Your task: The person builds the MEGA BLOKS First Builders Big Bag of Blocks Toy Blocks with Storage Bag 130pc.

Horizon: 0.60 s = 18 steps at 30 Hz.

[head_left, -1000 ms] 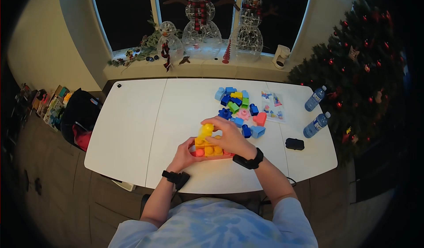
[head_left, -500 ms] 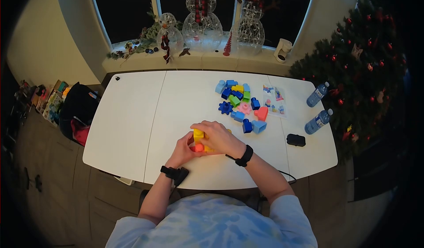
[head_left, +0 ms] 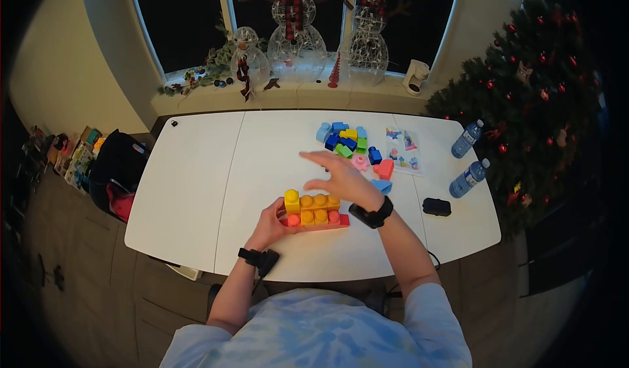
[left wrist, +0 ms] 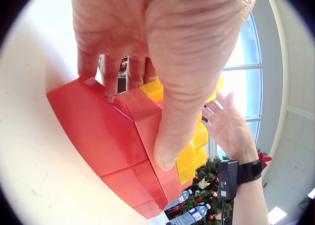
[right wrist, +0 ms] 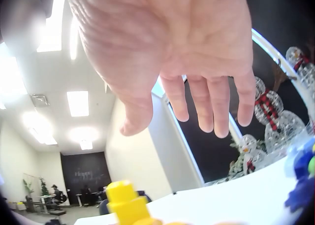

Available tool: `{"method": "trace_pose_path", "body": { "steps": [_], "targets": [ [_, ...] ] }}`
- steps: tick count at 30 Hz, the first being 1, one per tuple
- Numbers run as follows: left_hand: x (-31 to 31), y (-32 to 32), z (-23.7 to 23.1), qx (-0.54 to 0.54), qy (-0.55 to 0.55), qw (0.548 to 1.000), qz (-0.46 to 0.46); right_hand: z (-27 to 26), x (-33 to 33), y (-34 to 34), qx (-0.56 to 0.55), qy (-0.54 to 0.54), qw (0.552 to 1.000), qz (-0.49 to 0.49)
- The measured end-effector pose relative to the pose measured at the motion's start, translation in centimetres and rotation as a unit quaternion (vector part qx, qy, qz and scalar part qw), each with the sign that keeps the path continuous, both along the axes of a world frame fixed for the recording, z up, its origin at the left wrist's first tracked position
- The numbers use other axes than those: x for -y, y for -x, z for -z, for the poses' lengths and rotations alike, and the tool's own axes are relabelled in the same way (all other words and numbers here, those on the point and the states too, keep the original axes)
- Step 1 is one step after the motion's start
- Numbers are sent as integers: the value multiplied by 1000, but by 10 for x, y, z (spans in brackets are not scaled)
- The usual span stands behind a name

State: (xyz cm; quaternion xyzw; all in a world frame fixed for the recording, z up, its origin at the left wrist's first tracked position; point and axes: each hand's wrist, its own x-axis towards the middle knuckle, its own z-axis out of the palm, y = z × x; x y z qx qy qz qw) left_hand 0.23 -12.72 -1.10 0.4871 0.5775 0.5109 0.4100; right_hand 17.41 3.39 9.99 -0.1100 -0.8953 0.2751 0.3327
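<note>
My left hand [head_left: 267,228] grips the left end of a toy building block build [head_left: 314,220], thumb on the near side and fingers behind. Red blocks [left wrist: 106,131] form its bottom, resting on the white table [head_left: 190,197]. Yellow-orange blocks sit along the top and far side. A bright yellow block [head_left: 292,201] stands taller at the left end, and its round stud [right wrist: 121,190] shows in the right wrist view. My right hand [head_left: 343,180] hovers beyond and right of the build, fingers spread and holding nothing.
Loose blue, green, yellow and pink blocks [head_left: 344,138] lie beyond my right hand. A picture sheet [head_left: 404,150] is beside them. Two water bottles [head_left: 468,178] and a black case [head_left: 436,207] are at the right. A decorated tree [head_left: 524,106] stands past the table's right end.
My right hand has pressed the yellow block down onto the build's left end, let go, and moved up and right. My left hand keeps its hold.
</note>
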Motion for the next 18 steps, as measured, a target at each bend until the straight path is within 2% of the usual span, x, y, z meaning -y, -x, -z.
{"method": "trace_pose_path", "body": {
  "steps": [2, 3, 5, 8, 10, 12, 13, 17, 18],
  "targets": [
    [0, -1, 0, -2, -2, 1000, -1, -13, -29, -12, -6, 1, 996, 85],
    [0, -1, -2, -13, 5, 1000, -3, -16, -43, -17, -6, -2, 996, 86],
    [0, -1, -4, -24, 7, 1000, -3, -10, -72, -26, 64, 21, 982, 177],
    [2, 1, -2, 9, 10, 1000, 10, 26, -112, -34, 111, 19, 976, 186],
    [2, 7, 0, -69, -45, 997, -6, 50, -128, -35, 107, 7, 973, 203],
    [2, 12, -9, -36, -45, 998, -11, 62, -133, -33, 167, 25, 959, 228],
    [3, 13, -14, -2, -41, 999, -17, 67, -133, -31, 161, 28, 958, 236],
    [-2, 14, -19, -18, -55, 998, -21, 79, -134, -11, 198, 24, 945, 259],
    [-4, 14, -14, -22, -58, 998, -27, 80, -134, -4, 236, 20, 930, 280]
  ]
}}
